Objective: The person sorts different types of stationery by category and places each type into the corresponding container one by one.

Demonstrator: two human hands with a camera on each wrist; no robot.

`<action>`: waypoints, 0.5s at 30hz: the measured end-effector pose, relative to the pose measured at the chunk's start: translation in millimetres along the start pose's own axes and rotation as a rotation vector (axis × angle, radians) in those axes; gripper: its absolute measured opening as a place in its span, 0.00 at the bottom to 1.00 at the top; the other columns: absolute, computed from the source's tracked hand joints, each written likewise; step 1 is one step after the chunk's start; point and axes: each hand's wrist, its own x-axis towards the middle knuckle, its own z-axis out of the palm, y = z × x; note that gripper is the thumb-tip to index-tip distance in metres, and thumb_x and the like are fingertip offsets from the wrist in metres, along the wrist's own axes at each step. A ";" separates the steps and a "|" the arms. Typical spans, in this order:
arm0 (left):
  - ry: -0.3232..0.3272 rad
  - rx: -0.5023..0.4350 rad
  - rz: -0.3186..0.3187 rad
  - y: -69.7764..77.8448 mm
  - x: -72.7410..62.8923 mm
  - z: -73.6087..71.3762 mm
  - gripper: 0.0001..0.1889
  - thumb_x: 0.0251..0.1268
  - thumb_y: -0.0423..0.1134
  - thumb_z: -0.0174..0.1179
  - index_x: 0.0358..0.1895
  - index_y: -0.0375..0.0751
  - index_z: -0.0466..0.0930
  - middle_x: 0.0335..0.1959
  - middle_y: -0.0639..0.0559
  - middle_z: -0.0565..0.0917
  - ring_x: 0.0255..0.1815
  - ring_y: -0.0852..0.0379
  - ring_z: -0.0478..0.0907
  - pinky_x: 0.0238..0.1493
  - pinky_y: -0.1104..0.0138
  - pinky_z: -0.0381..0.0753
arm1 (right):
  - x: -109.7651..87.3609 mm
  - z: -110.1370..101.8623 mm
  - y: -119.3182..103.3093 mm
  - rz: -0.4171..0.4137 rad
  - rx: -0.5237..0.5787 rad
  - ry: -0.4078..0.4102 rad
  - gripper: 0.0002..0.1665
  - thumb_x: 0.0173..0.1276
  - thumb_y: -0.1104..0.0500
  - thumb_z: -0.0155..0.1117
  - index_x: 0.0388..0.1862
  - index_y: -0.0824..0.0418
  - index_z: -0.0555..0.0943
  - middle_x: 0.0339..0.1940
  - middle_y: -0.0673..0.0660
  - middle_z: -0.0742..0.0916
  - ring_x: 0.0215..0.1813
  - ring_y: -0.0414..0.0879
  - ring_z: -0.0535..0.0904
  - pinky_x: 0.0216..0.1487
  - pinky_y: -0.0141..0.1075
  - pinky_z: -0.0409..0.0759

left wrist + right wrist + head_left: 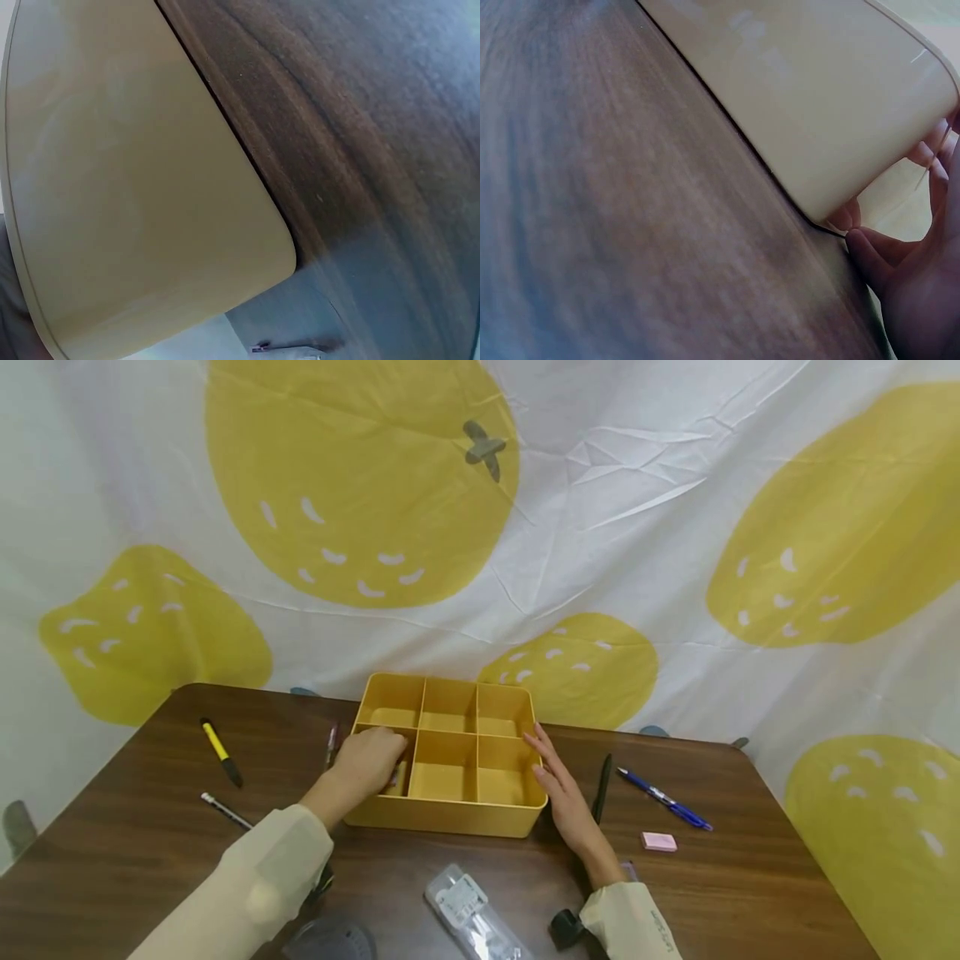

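Observation:
A yellow box (pixel 442 817) with several compartments sits at the back of the table. My left hand (pixel 369 760) reaches into its front left compartment; the fingertips are hidden inside, so what they hold cannot be seen. A small, unclear item (pixel 395 774) shows beside those fingers. In the left wrist view only the box wall (pixel 142 172) and tabletop appear, without the hand. Against the box's right side rests my right hand (pixel 566 806), its fingers extended along the wall. In the right wrist view the right hand's thumb (pixel 866 251) lies by the box's bottom corner.
On the wooden table (pixel 750 877) lie a yellow-black marker (pixel 219 750), a pencil (pixel 225 811), a blue pen (pixel 663 797), a black pen (pixel 602 787) and a pink eraser (pixel 659 842). A clear plastic case (pixel 472 910) lies in front. A patterned cloth (pixel 600 552) hangs behind.

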 end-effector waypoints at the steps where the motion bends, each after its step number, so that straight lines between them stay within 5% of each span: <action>1: 0.009 0.003 0.003 -0.3 -0.4 0.4 0.10 0.54 0.24 0.60 0.22 0.42 0.74 0.25 0.47 0.78 0.28 0.50 0.78 0.24 0.56 0.77 | 0.0 0.3 0.5 0.002 0.004 0.002 0.27 0.79 0.65 0.36 0.75 0.64 0.55 0.78 0.62 0.46 0.77 0.56 0.38 0.69 0.61 0.42; 9: -0.101 -0.056 -0.055 -3.8 -3.3 1.7 0.14 0.49 0.26 0.63 0.15 0.46 0.71 0.18 0.52 0.73 0.19 0.53 0.73 0.18 0.61 0.72 | 1.1 3.5 3.8 -0.007 0.019 0.000 0.27 0.78 0.66 0.36 0.74 0.68 0.55 0.78 0.62 0.47 0.76 0.55 0.38 0.69 0.59 0.44; 15: -0.098 -0.063 -0.049 -5.6 -1.4 1.0 0.13 0.47 0.26 0.60 0.13 0.46 0.71 0.16 0.53 0.72 0.18 0.53 0.71 0.17 0.62 0.70 | 2.8 4.4 3.7 -0.019 0.019 0.008 0.26 0.78 0.67 0.36 0.73 0.71 0.55 0.78 0.63 0.48 0.77 0.55 0.40 0.69 0.58 0.45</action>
